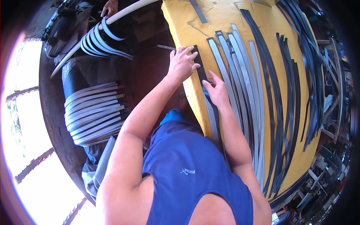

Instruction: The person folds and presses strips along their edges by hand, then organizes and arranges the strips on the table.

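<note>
Along the near edge of the yellow table (202, 30) lies a dark strip (201, 71), grey on its lower stretch. My left hand (183, 63) rests on the strip's upper end, its fingers spread over the table edge. Lower down, my right hand (216, 88) touches the same strip with its thumb, the other fingers apart and pointing up. A thin light rod or strip end (165, 47) sticks out to the left of my left hand. Just right of my right hand, long grey strips (243, 75) lie side by side.
Long black strips (270, 90) lie farther right on the table. At the left, white strips (93, 112) are draped over a dark support, and more white strips (98, 41) hang on a pale pole (131, 9). Another person's hand (110, 7) is at the top left.
</note>
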Demonstrator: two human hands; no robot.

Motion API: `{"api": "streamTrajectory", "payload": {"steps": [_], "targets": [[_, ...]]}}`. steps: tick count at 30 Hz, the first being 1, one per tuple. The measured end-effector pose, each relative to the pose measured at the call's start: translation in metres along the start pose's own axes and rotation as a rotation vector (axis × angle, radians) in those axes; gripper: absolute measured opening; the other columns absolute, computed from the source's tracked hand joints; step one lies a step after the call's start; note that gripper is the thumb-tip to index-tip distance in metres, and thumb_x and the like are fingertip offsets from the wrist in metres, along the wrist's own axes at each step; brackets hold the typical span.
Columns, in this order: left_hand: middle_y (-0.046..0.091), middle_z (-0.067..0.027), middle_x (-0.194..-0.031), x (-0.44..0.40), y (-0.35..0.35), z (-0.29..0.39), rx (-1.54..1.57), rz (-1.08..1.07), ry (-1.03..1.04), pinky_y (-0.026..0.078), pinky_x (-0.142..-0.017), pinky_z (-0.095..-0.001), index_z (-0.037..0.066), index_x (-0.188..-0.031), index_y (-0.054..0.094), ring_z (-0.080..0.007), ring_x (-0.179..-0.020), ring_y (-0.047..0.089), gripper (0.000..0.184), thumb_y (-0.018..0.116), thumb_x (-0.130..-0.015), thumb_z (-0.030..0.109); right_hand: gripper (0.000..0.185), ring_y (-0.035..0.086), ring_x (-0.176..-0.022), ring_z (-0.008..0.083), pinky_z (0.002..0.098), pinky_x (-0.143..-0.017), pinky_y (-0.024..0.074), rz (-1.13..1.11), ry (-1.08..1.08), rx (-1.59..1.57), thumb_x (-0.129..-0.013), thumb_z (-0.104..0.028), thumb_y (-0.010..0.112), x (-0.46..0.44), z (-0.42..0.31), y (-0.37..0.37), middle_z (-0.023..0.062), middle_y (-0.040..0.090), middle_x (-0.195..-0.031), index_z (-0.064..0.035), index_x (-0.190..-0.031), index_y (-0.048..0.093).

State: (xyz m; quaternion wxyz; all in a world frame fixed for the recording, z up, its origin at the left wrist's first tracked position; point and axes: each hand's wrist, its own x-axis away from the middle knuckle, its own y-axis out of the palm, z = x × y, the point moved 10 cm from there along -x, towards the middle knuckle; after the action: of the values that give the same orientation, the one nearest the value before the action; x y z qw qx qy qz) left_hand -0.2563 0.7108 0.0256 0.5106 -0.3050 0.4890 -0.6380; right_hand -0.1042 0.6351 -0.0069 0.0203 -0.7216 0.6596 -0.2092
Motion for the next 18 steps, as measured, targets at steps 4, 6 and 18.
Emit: {"api": "streamTrajectory", "payload": {"steps": [4,6,18], "targets": [[0.056,-0.0063,-0.145,-0.001,0.003,0.001,-0.043,-0.049,-0.027,0.040,-0.105,-0.0562,0.013,-0.128,0.069,-0.0287,-0.136,0.044,0.054,0.077,-0.082,0.041,0.055,0.060,-0.077,0.0107,0.0267,-0.073,0.0498,-0.030,0.024,-0.033,-0.092,-0.013,0.070,0.032,0.012,-0.008,0.0098,0.069,-0.088,0.0039,-0.141,0.053],[0.055,-0.0062,-0.146,0.000,0.005,0.001,-0.044,-0.046,-0.036,0.040,-0.106,-0.0555,0.013,-0.129,0.068,-0.0288,-0.137,0.044,0.056,0.077,-0.082,0.041,0.055,0.054,-0.070,0.0072,0.0238,-0.066,0.0459,-0.058,0.008,-0.074,-0.092,-0.011,0.070,0.042,0.026,-0.007,0.0041,0.064,-0.081,0.0026,-0.142,0.053],[0.049,-0.0044,-0.152,0.000,0.010,0.000,-0.086,-0.112,-0.042,0.040,-0.108,-0.0527,0.014,-0.136,0.064,-0.0295,-0.140,0.040,0.067,0.077,-0.081,0.049,0.048,0.049,-0.061,0.0081,0.0271,-0.058,0.0439,-0.021,0.036,-0.059,-0.087,-0.011,0.072,0.041,0.043,-0.006,0.0015,0.058,-0.069,-0.0046,-0.134,0.064]]}}
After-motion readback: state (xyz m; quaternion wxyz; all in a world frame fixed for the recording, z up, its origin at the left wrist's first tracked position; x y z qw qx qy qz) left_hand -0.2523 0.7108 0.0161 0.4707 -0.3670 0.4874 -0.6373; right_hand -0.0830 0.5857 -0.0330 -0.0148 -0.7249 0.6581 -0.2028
